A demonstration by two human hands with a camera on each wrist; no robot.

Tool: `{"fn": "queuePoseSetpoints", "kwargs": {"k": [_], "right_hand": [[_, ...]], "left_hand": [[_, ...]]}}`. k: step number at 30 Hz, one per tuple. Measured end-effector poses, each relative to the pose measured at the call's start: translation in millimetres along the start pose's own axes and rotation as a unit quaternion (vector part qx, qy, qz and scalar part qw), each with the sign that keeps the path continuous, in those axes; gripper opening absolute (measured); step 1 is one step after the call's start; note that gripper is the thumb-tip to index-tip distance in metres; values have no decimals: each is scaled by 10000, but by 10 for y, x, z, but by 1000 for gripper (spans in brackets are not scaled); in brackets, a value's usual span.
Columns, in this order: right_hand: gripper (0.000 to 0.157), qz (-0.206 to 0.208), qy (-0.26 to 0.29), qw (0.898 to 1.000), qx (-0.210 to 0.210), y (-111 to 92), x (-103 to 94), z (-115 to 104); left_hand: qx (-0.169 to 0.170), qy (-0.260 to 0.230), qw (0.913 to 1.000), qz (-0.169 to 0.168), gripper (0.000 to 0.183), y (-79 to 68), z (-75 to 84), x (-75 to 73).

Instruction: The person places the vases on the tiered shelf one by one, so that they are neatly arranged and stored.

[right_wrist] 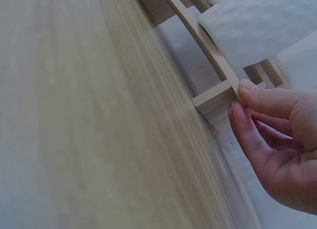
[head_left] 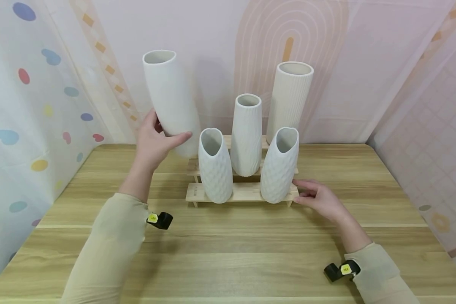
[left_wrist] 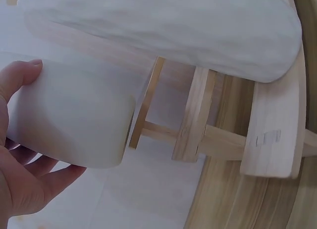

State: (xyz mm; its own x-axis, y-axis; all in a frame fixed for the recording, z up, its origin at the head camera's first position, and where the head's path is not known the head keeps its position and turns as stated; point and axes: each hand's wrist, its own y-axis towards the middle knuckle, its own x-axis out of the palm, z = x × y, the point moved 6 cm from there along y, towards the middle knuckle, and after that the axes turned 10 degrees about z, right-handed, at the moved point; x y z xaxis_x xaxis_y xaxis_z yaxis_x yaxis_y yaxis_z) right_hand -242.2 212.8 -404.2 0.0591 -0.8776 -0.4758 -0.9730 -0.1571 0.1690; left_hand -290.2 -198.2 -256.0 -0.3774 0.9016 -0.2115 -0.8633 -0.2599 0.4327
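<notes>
In the head view my left hand (head_left: 154,141) grips a tall smooth white vase (head_left: 171,93) low on its body, tilted beside the back left of a stepped wooden stand (head_left: 247,192). The left wrist view shows the vase's base (left_wrist: 74,115) close to the stand's top step (left_wrist: 147,105); whether they touch I cannot tell. My right hand (head_left: 321,200) pinches the right end of the lowest step between thumb and fingers. Two dimpled vases (head_left: 215,169) (head_left: 280,169) stand on that step, a slimmer vase (head_left: 247,135) on the middle one, and a ribbed vase (head_left: 290,99) on the top right.
The stand rests on a wood-grain table (head_left: 228,261) near its back edge. A pale patterned curtain (head_left: 213,42) hangs right behind, with a dotted curtain (head_left: 42,105) on the left and a grid-patterned one (head_left: 433,126) on the right.
</notes>
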Motion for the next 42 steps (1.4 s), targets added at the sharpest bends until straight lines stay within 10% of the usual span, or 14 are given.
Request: {"fn": "queuePoseSetpoints", "kwargs": {"k": [42], "right_hand": [[51, -35, 81, 9999, 56, 1, 17, 1]], "left_hand": [[-53, 277, 9990, -342, 87, 206, -10, 481]]}}
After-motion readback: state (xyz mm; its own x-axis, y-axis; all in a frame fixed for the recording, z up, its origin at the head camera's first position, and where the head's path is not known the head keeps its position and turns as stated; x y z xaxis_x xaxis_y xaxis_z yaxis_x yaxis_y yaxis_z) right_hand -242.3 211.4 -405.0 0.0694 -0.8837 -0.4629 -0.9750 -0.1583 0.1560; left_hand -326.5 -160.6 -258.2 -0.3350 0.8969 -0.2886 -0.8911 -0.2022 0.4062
